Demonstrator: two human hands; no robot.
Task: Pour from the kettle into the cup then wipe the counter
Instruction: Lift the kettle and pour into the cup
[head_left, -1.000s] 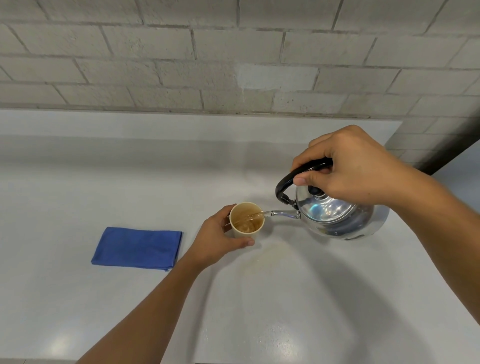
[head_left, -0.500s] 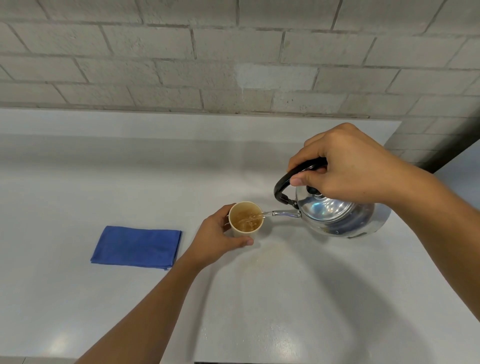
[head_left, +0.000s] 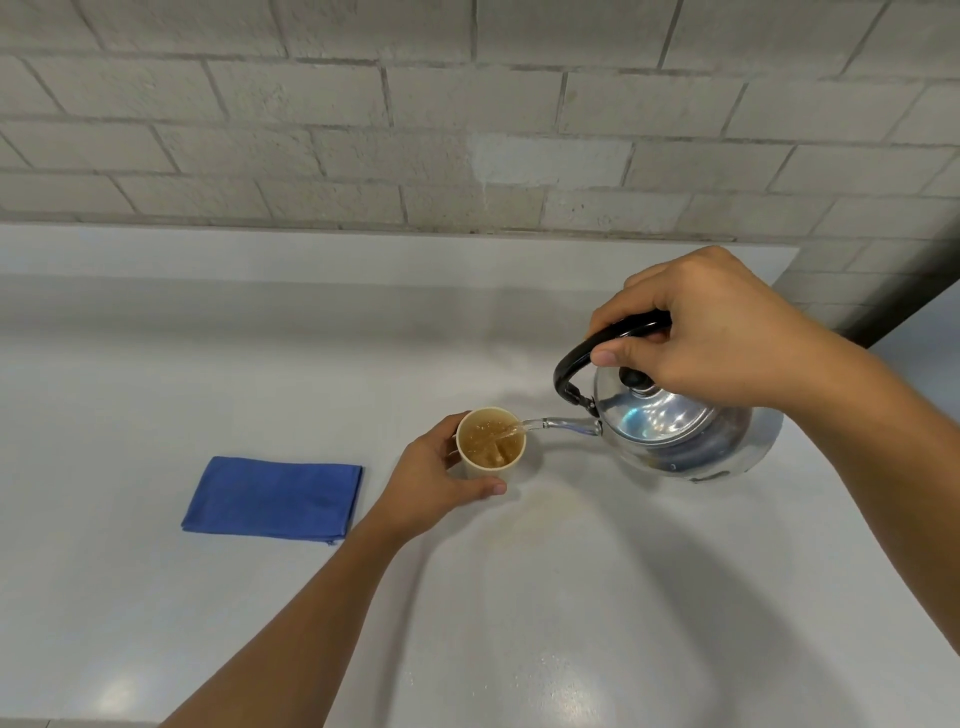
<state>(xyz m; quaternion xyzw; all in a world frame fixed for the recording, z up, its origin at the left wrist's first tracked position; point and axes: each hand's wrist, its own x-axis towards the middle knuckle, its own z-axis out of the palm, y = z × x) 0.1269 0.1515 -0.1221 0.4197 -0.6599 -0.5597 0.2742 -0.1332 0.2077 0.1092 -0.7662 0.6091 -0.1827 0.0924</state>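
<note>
Right grip (head_left: 722, 332) is clenched around the black handle (head_left: 602, 345) of the kettle (head_left: 675, 431), fingers wrapped over the top of the arch and the thumb pressing in from the near side. Holding at the crest of the handle lets the wrist tip the whole body without touching the shiny metal, which may be hot. Left grip (head_left: 441, 480) curls around the cup (head_left: 491, 447), thumb on the near wall and fingers on the far wall, pinning it to the table (head_left: 597, 597). That hold looks meant to stop the light cup from sliding or toppling as the stream hits it.

The kettle hangs in the air just right of the cup, tilted down toward the left. Its spout (head_left: 563, 425) points left, nearly level, with its tip at the cup's right rim. A thin amber stream runs from the tip into the cup. The long axis, from the raised base through the lid knob side to the spout, runs right to left across the view.

The cup stands upright near the middle of the table, mouth up, and looks well filled with frothy brown liquid. By my reckoning the pour is close to its end, and overfilling is the risk now.

A folded blue cloth (head_left: 272, 499) lies flat on the table, well to the left of the cup, untouched, its long side running left to right. A faint tan smear (head_left: 540, 514) shows on the table just in front of the cup, likely what the wiping is for.
</note>
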